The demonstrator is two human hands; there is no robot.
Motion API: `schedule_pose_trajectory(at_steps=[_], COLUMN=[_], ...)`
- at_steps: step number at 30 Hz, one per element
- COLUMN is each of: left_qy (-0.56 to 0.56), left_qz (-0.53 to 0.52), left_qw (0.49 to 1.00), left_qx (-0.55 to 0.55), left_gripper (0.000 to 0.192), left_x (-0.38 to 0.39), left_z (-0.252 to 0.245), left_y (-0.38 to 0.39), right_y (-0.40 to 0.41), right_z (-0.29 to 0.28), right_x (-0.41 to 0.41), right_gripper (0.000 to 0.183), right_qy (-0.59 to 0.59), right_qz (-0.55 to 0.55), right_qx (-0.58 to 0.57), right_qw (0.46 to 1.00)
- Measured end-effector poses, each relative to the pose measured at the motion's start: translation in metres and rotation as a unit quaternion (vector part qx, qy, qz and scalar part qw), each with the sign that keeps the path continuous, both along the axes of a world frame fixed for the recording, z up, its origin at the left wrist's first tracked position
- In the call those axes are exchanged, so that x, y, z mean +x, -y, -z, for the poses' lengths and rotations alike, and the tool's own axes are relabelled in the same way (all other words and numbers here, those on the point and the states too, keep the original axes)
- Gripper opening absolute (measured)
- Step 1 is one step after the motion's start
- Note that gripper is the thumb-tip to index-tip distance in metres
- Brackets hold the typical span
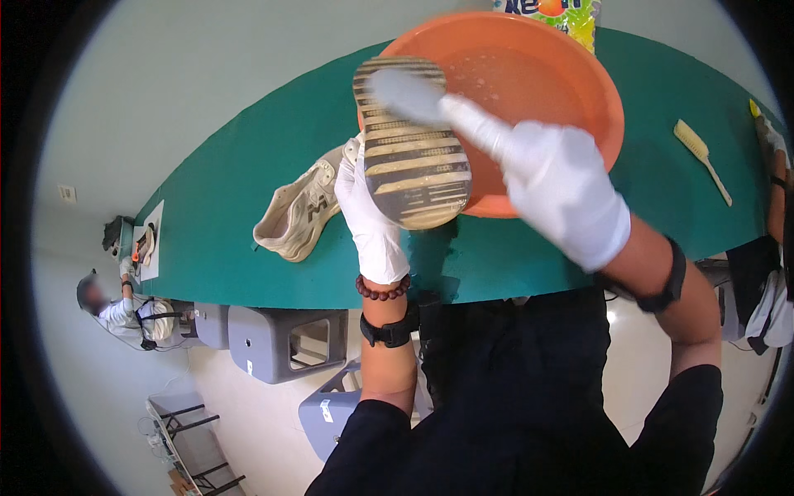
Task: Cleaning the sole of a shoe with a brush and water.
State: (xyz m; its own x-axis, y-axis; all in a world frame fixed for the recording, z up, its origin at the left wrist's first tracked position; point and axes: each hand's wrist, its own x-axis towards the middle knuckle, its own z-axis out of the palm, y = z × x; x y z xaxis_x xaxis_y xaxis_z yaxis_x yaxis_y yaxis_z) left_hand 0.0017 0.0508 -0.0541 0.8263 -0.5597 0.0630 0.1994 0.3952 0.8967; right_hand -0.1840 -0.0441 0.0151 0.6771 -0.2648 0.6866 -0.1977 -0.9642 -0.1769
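My left hand [372, 223], in a white glove, holds up a shoe whose striped sole [417, 155] faces me. My right hand [558, 180], also gloved, grips a brush [406, 93] by its handle, its blurred head lying over the upper part of the sole. The brush's bristle side is hidden. Behind the shoe is an orange plastic basin [602, 118] holding some water with a few suds. A beige sneaker [304, 211] with a dark letter on its side rests on the green table, left of my left hand.
A pale scrub brush [701, 149] lies right of the basin, and a printed plastic packet [577, 25] stands behind it. Wet patches mark the green tabletop [217, 248] near its front edge. Co-workers are at both far ends. Gray stools [273, 341] stand below the table at left.
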Motion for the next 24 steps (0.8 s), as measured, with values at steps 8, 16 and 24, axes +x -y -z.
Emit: schedule_pose_trajectory(at_steps=[8,16,24], left_qy=[-0.008,-0.014,-0.045], left_qz=[0.023,0.025,0.014], left_qw=[1.0,0.999,0.999], left_qx=[-0.005,-0.016,0.002], left_gripper=[0.029,0.029,0.029], left_x=[0.002,0.001,0.002], left_z=[-0.005,-0.007,-0.008], left_y=[0.006,0.003,0.003], right_y=[0.026,0.003,-0.024], right_z=[0.0,-0.001,-0.004], right_x=[0.022,-0.005,-0.043], right_gripper=[0.059,0.055,0.064], right_qy=[-0.089,-0.068,-0.121], right_qz=[0.082,0.042,0.071], right_qx=[0.007,0.021,0.045], right_qw=[0.993,0.997,0.989])
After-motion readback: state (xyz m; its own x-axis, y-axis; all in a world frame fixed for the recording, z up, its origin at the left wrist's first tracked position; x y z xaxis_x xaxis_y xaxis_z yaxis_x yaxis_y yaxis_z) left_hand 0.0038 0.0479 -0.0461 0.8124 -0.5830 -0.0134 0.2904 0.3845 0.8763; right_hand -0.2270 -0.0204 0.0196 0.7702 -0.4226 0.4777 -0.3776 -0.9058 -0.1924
